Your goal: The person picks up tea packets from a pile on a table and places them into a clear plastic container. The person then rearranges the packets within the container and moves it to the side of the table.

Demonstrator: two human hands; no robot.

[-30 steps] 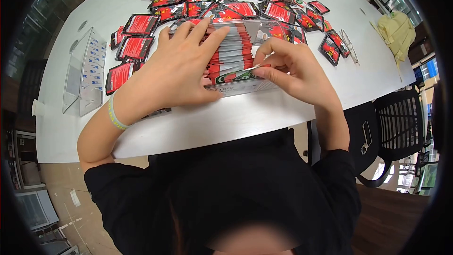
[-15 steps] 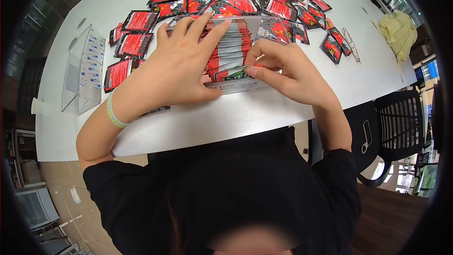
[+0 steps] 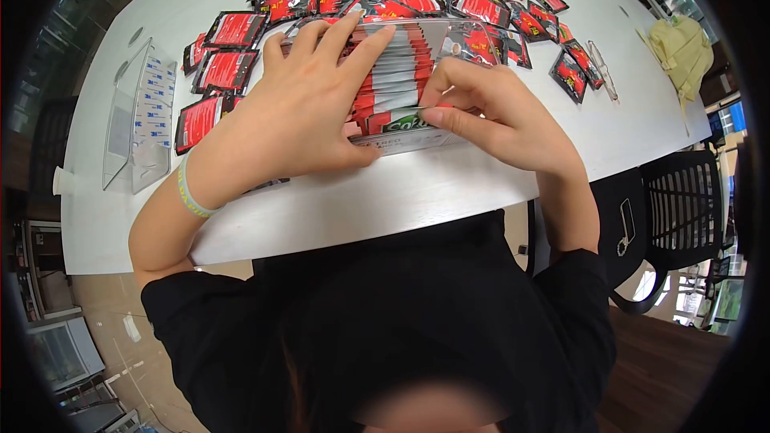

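A clear plastic box [image 3: 401,142] stands near the front edge of the table, holding a tight row of upright red and silver sachets [image 3: 395,72]. My left hand [image 3: 309,100] spans it, thumb at the front wall and fingers spread to the far rim, gripping the box. Inside the right part of the box, my right hand [image 3: 489,108] is closed, thumb and forefinger pinching the top edge of the frontmost sachet [image 3: 403,122], which shows a green label. The other fingers of that hand are curled, and the sachet's lower part is hidden behind the front wall.
Loose red and black sachets [image 3: 481,6] lie scattered behind the box, with more sachets [image 3: 224,70] to its left. A second clear plastic holder [image 3: 132,124] stands at far left. Glasses [image 3: 601,72] and a yellow-green bag [image 3: 678,56] lie to the right on the white table [image 3: 321,224].
The view has shifted slightly. My right thumb and forefinger stay at the front sachet with only a small shift, and my left hand keeps its place on the box.
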